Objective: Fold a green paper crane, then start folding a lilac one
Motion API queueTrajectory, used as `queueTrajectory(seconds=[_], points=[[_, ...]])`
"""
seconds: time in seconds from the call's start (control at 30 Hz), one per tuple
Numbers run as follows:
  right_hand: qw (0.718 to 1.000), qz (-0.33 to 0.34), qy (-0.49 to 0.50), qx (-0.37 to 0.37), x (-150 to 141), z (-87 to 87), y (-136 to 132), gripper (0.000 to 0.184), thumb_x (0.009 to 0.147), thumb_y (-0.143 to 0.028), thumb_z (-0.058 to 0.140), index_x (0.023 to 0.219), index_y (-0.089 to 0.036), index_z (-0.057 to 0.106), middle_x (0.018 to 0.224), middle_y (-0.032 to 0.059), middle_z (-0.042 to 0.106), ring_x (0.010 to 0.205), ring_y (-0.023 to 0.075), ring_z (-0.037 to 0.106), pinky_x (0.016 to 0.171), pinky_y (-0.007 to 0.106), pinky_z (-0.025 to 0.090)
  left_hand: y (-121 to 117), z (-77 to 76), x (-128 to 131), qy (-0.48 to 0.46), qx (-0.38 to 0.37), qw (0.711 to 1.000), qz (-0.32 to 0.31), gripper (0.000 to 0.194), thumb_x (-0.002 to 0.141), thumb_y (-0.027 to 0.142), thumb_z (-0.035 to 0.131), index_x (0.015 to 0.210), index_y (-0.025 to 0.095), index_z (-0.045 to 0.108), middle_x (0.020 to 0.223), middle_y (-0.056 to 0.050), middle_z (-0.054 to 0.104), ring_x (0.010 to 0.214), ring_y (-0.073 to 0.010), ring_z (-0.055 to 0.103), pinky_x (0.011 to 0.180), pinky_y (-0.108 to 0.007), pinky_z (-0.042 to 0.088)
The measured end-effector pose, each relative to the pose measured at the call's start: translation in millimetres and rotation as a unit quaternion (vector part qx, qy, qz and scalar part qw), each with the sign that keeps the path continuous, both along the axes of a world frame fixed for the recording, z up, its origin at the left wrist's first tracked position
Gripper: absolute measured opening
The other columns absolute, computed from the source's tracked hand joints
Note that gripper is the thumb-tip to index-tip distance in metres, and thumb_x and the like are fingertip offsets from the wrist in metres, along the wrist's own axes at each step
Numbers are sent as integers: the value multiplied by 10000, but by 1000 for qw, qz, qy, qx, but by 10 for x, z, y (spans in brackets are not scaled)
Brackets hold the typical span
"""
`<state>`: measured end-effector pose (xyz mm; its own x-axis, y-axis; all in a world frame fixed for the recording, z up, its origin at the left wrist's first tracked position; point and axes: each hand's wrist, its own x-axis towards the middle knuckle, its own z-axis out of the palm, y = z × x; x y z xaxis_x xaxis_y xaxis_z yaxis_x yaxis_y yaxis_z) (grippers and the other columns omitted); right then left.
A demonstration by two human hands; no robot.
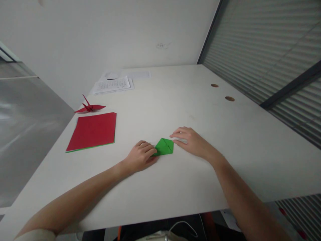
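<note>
A small folded piece of green origami paper [165, 146] lies on the white table, with fold lines and flaps on its upper face. My left hand [142, 154] holds its left end, the fingers curled over the paper and the thumb along the near side. The part under those fingers is hidden. At the paper's right edge is my right hand [191, 142], its thumb and forefinger apart. The thumb tip comes very close to the paper's upper right corner; whether it touches, I cannot tell.
A stack of square red paper [94, 131], with green showing beneath, lies on the left. Behind it stands a red paper crane [89, 107]. Written sheets [112, 84] lie at the back left. The white table [160, 100] has two round holes at the right, near window blinds [263, 47].
</note>
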<state>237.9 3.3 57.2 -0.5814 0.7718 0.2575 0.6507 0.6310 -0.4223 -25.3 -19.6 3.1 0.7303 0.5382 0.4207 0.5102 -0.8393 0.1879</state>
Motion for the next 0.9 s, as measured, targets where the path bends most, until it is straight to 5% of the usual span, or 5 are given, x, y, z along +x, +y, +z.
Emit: queueTrajectory(seconds=[0.17, 0.3, 0.57, 0.73, 0.9], points=[[997, 59, 0, -55, -138, -279, -27, 375, 748, -347, 784, 1102, -253, 707, 1148, 65, 665, 1103, 242, 567, 980, 440, 452, 57, -55, -14, -16, -19, 1000, 15, 228, 933, 381, 568, 1021, 209, 690, 915, -63, 678, 840, -190, 614, 751, -342, 473], [996, 55, 5, -66, -159, -415, -43, 407, 740, -309, 793, 1126, -231, 691, 1138, 70, 661, 1080, 230, 566, 979, 436, 459, 72, -58, -10, -13, -20, 1000, 11, 199, 952, 310, 539, 978, 214, 712, 911, -57, 664, 819, -177, 595, 740, -337, 459], [998, 59, 36, -9, -161, -433, -31, 109, 868, -250, 652, 940, -189, 706, 1012, 77, 704, 976, 214, 620, 914, 401, 492, 53, -36, -5, -32, -44, 998, 10, 283, 903, 391, 606, 1097, 194, 664, 1025, -78, 687, 918, -204, 633, 831, -372, 471], [997, 46, 57, -10, -145, -427, -39, 124, 913, -267, 597, 897, -203, 701, 981, 63, 705, 926, 196, 642, 865, 375, 500, 64, -45, -15, -37, -7, 999, 0, 225, 919, 292, 586, 1113, 200, 656, 1007, -69, 705, 878, -190, 646, 801, -364, 475], [993, 77, 79, -45, -141, -350, -69, 274, 759, -390, 771, 956, -213, 701, 1033, 78, 675, 982, 229, 594, 896, 414, 472, 80, -19, -22, -78, 11, 997, -23, 165, 934, 190, 537, 1039, 185, 664, 892, -59, 720, 775, -165, 650, 728, -330, 483]])
